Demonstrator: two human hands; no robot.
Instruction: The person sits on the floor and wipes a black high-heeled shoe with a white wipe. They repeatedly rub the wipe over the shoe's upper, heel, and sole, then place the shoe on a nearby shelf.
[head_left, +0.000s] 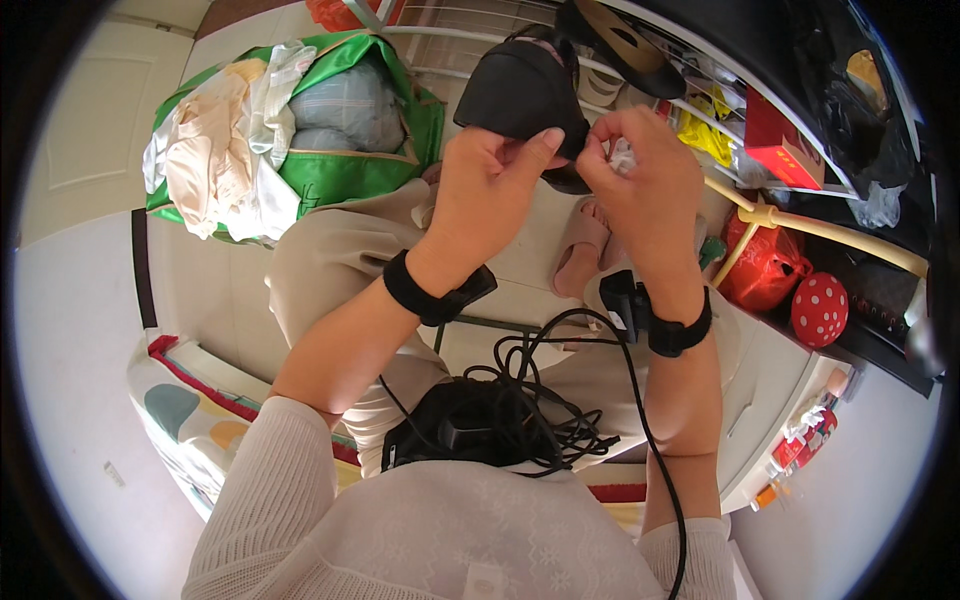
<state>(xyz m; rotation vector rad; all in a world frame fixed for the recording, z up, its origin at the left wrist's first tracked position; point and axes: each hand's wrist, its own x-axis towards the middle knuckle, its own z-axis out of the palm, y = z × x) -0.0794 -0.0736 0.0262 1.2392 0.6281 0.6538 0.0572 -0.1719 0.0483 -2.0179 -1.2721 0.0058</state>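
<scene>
the black shoe was up at chest height over the lap, in front of the white shoe rack; the left hand had its fingers closed on the heel end, thumb pressed flat on top; the right hand pinched a scrap of crumpled white paper at the shoe's opening. by my read the work was mid-way, paper partly at the mouth, not clearly in or out; a pink slipper sat on the floor below, a green bag stuffed with clothes well off left.

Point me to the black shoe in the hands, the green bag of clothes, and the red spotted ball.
Black shoe [515, 95]: head view, on its upper side above the thumbs.
Green fabric bag [345, 170]: head view, on its front wall.
Red ball with white spots [819, 309]: head view, on its middle.
</scene>
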